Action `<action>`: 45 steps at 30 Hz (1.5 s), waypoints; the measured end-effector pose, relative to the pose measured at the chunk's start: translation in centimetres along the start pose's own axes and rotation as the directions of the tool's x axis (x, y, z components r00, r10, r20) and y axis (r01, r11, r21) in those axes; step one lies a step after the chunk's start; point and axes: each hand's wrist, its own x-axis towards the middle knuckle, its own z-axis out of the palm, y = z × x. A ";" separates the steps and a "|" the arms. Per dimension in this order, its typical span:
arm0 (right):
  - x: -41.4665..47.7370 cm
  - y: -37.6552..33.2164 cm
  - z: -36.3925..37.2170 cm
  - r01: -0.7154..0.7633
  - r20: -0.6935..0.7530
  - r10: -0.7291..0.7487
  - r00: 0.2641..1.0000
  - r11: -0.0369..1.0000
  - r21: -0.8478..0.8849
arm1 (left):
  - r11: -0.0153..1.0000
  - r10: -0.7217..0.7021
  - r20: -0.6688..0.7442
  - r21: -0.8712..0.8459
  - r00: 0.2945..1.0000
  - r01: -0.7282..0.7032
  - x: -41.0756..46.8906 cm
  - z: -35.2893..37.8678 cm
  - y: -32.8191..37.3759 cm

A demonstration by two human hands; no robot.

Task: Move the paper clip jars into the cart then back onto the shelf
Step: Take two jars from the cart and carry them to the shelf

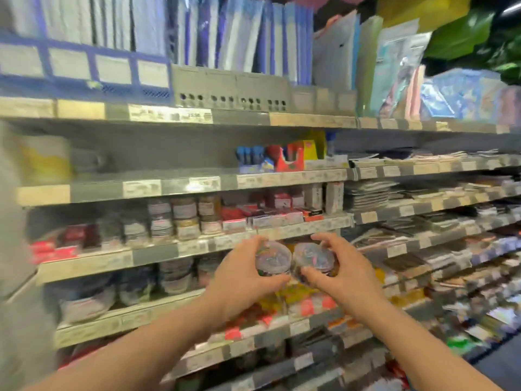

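— How many jars does the person hold?

— Two, one in each hand. The left hand [239,277] has its fingers and thumb curled round the left jar [273,255]; the right hand [345,277] grips the right jar [313,255] the same way. Both are clear tubs with coloured clips inside.

— Where are they?

— In the air, side by side and about touching, just in front of a shelf [158,256] edged with price labels.

— Any more of them?

— On that shelf, left of the hands, stand stacked jars [184,218]: three stacks of two can be made out, but blur prevents a full count. On the top shelf stands a long row of blue folders [234,38], too smeared to number.
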 end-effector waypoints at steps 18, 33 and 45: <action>28.3 -6.8 13.2 0.426 0.073 -0.472 0.879 0.844 0.327 | 0.960 -0.142 -0.404 0.166 0.904 0.225 14.4 -14.9 -12.7; 41.4 -11.0 22.6 0.462 0.535 -0.543 0.648 0.838 0.291 | 0.811 -0.307 -0.495 0.311 0.813 0.495 18.9 -21.1 -20.1; 46.7 -14.4 31.2 0.382 0.674 -0.432 0.599 0.894 0.233 | 0.861 -0.269 -0.513 0.252 0.815 0.442 23.4 -27.0 -23.5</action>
